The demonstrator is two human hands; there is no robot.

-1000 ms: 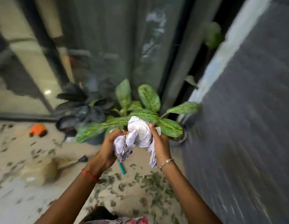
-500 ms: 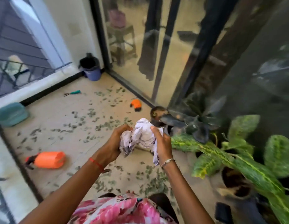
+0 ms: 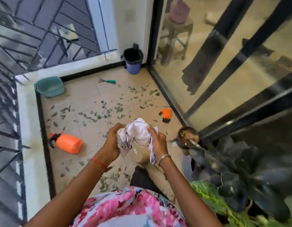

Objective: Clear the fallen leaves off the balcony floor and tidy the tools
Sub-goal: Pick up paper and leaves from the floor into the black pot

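Observation:
Both my hands hold a crumpled wad of white paper [image 3: 135, 133] in front of my chest. My left hand [image 3: 111, 141] grips its left side and my right hand [image 3: 156, 141] grips its right side. Dry green leaves [image 3: 107, 110] lie scattered over the beige tiled balcony floor [image 3: 86, 95]. An orange spray bottle [image 3: 68, 143] lies on its side to the left. A teal-handled hand rake [image 3: 108, 81] lies near the far wall. An orange and black glove [image 3: 166, 114] lies by the glass door. More leaves [image 3: 107, 181] lie near my feet.
A dark bin with a blue base [image 3: 133, 63] stands in the far corner. A teal basin [image 3: 49, 86] sits at the far left corner. Potted plants [image 3: 223, 169] and a small brown pot [image 3: 187, 136] crowd the right side by the sliding glass door [image 3: 223, 71]. A railing [image 3: 43, 38] bounds the left.
My view has swung left from the potted plants to the open balcony floor. Both hands have kept hold of the crumpled paper throughout.

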